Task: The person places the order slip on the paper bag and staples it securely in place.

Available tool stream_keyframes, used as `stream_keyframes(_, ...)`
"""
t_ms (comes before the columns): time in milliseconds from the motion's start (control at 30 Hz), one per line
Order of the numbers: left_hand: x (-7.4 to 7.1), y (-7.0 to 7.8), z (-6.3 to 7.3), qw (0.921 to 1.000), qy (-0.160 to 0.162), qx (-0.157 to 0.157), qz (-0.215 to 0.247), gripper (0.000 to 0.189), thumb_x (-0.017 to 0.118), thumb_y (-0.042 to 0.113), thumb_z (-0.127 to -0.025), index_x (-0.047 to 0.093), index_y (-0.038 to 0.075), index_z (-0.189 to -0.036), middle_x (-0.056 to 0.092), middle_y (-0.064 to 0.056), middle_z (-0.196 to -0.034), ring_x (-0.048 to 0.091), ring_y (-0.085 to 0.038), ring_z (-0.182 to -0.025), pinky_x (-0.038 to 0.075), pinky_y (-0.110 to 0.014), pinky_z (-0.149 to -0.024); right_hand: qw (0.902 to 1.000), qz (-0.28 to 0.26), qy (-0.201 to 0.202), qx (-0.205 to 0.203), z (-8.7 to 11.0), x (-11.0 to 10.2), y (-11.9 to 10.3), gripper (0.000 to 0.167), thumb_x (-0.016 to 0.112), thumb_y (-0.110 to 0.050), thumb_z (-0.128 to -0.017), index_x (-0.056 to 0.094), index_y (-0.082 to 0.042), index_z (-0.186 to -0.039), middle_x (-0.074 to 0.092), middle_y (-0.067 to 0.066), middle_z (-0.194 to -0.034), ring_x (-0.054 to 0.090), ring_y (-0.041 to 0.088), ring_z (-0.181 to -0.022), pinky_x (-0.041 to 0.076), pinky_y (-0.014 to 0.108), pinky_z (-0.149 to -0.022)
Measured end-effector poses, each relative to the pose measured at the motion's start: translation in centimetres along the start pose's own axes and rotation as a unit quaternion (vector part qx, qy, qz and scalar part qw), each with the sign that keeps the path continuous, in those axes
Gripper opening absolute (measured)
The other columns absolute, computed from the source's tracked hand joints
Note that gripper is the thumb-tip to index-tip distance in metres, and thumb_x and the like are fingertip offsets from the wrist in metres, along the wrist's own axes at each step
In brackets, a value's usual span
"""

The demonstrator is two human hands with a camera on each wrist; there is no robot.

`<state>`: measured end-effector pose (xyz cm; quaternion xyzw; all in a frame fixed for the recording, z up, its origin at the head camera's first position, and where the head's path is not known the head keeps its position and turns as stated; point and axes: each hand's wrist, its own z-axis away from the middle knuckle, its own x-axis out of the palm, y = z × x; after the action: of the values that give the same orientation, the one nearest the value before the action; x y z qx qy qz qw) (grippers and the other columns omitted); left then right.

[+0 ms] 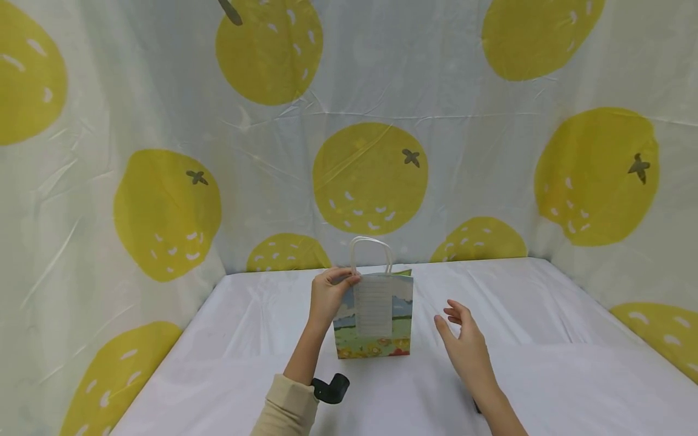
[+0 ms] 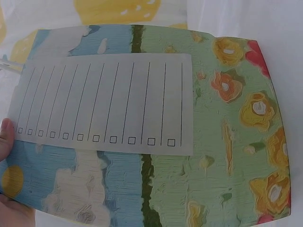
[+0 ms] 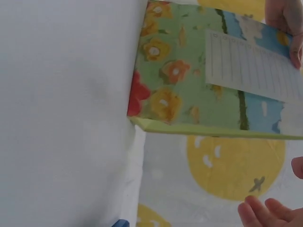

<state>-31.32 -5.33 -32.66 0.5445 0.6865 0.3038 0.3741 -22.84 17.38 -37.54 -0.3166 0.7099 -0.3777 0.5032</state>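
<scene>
A paper gift bag [image 1: 400,330] stands upright on the white table, painted with sky, green field and flowers. Two white handles [image 1: 372,239] rise from its top. A lined white checklist sheet [image 1: 373,306] with small boxes lies flat against its front. My left hand [image 1: 326,297] pinches the bag's upper left edge, thumb in front beside the sheet. In the left wrist view, that thumb [image 2: 5,139] meets the sheet's upper corner. To the right of the bag, apart from it, my right hand [image 1: 466,348] is held with fingers loosely bent and nothing in it.
A white cloth covers the table [image 1: 245,339]. Behind and at both sides hangs a curtain [image 1: 272,151] printed with big yellow fruit. A black strap device [image 1: 331,388] sits on the left wrist. A small blue object [image 3: 121,223] shows at the right wrist view's bottom edge.
</scene>
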Motion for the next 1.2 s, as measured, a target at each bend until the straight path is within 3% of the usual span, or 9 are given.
stream_keyframes(433,-0.1,0.0,0.0,1.0000,0.004,0.005,-0.005,0.016,0.073,0.015,-0.073,0.073,0.004,-0.083,0.068,-0.012,-0.083,0.059,-0.010,-0.077,0.049,-0.020,-0.070,0.9919,0.117,-0.014,0.047,0.4,-1.4,2.2,0.078,0.048,-0.049,-0.089,0.020,0.003,-0.141,0.035,0.026,-0.136,0.038,0.042,-0.123,0.033,0.060,-0.095)
stream_keyframes(633,-0.1,0.0,0.0,0.9999,0.001,0.010,-0.003,0.017,0.072,0.015,-0.074,0.073,0.003,-0.084,0.067,-0.013,-0.083,0.058,-0.012,-0.077,0.048,-0.021,-0.070,0.9822,0.170,-0.038,0.072,0.6,-1.9,3.3,0.089,0.047,-0.057,-0.086,0.016,0.005,-0.141,0.032,0.030,-0.136,0.036,0.047,-0.121,0.032,0.064,-0.090)
stream_keyframes(800,0.0,0.2,0.0,1.0000,0.001,0.008,-0.001,0.016,0.073,0.016,-0.073,0.073,0.003,-0.083,0.068,-0.013,-0.084,0.058,-0.012,-0.078,0.049,-0.020,-0.069,0.9725,0.208,-0.054,0.089,1.0,-2.2,4.0,0.097,0.048,-0.062,-0.082,0.016,0.010,-0.138,0.036,0.035,-0.130,0.041,0.051,-0.113,0.040,0.061,-0.082)
stream_keyframes(933,0.0,0.3,0.1,0.9999,0.004,0.010,-0.002,0.016,0.072,0.015,-0.074,0.073,0.003,-0.084,0.068,-0.013,-0.085,0.060,-0.012,-0.079,0.050,-0.021,-0.069,0.9696,0.214,-0.066,0.098,1.4,-2.5,4.6,0.095,0.050,-0.060,-0.082,0.018,0.013,-0.135,0.040,0.039,-0.123,0.051,0.048,-0.099,0.046,0.052,-0.071)
stream_keyframes(1067,0.0,0.2,0.1,0.9999,0.005,0.014,-0.003,0.016,0.073,0.014,-0.073,0.073,0.002,-0.084,0.069,-0.013,-0.086,0.061,-0.015,-0.080,0.050,-0.022,-0.070,0.9645,0.217,-0.088,0.122,1.9,-2.7,5.1,0.097,0.049,-0.063,-0.081,0.020,0.013,-0.133,0.043,0.040,-0.118,0.056,0.036,-0.082,0.045,0.042,-0.059)
stream_keyframes(1200,-0.1,0.6,0.3,0.9998,0.006,0.018,-0.002,0.016,0.073,0.013,-0.073,0.072,0.001,-0.084,0.068,-0.015,-0.085,0.062,-0.017,-0.080,0.050,-0.020,-0.070,0.9551,0.230,-0.108,0.153,2.3,-2.7,5.6,0.103,0.046,-0.071,-0.077,0.020,0.012,-0.132,0.046,0.039,-0.115,0.056,0.034,-0.079,0.044,0.042,-0.059)
